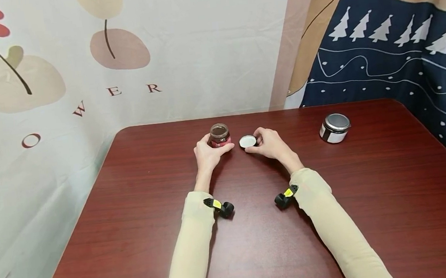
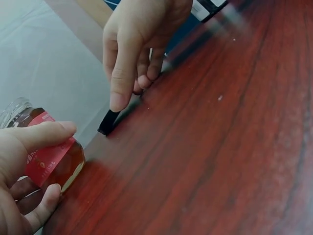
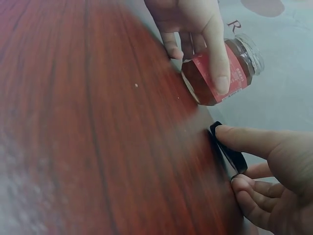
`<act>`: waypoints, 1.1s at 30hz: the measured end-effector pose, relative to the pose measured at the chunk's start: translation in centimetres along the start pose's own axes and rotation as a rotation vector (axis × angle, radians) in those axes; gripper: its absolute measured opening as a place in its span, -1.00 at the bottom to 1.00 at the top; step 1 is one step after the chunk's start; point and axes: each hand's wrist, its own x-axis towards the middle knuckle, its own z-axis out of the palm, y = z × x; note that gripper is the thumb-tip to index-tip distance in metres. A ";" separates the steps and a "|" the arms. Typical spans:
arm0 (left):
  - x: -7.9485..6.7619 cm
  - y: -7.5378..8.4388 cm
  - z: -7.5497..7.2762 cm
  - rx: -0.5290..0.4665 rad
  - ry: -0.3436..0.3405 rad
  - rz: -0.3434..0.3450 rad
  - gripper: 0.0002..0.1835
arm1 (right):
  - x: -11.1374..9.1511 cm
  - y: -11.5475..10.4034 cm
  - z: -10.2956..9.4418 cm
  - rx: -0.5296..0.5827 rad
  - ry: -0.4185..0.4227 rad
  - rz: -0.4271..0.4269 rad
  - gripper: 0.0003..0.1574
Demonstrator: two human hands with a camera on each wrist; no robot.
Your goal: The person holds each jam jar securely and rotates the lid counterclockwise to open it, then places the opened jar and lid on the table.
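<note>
Within left grip (image 1: 209,154), jar (image 1: 220,135); right grip (image 1: 270,144), lid (image 1: 248,141).

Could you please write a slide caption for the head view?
The left hand grips an open jar, the right hand holds a lid white side up, and a lidded jar stands farther right.

Cloth-screened indoor tabletop space, flower-print cloth (image 1: 215,59), navy tree-print cloth (image 1: 391,67), reddish table (image 1: 254,252)
</note>
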 end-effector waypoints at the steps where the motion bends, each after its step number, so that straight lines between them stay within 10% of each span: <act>1: 0.0 0.0 0.0 -0.001 0.003 -0.003 -0.42 | 0.0 0.0 0.0 -0.006 -0.001 0.000 -0.30; 33: -0.5 0.1 0.0 -0.049 -0.022 0.035 -0.22 | -0.3 -0.5 0.4 -0.085 0.023 -0.022 -0.35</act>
